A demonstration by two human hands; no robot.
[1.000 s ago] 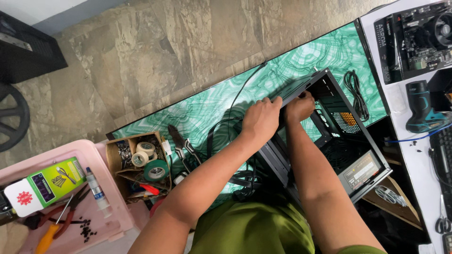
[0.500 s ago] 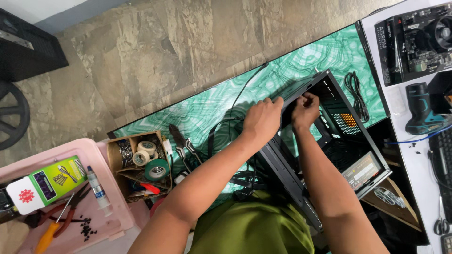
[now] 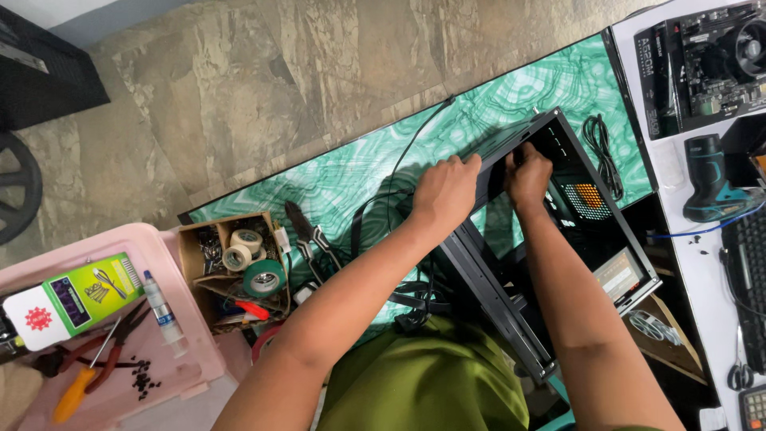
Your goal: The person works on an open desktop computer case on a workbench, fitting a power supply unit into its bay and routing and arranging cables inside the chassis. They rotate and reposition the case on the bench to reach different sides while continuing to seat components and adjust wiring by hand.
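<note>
Left hand (image 3: 445,190) is closed, fingers curled over the top edge of the black computer case (image 3: 550,239); right hand (image 3: 527,172) sits just beside it, clenched on the same edge at the case's far end. The case lies open-sided on the green patterned surface (image 3: 359,172), directly beneath both hands and running back toward the person. A black cable (image 3: 415,136) trails across the surface beyond the left hand. Left of the left forearm stands a cardboard box (image 3: 191,251) holding tape rolls (image 3: 254,259), with a pink tray (image 3: 171,335) of pliers (image 3: 104,351) farther out. Right of the right hand, well apart, a motherboard (image 3: 706,60) rests on a white desk.
</note>
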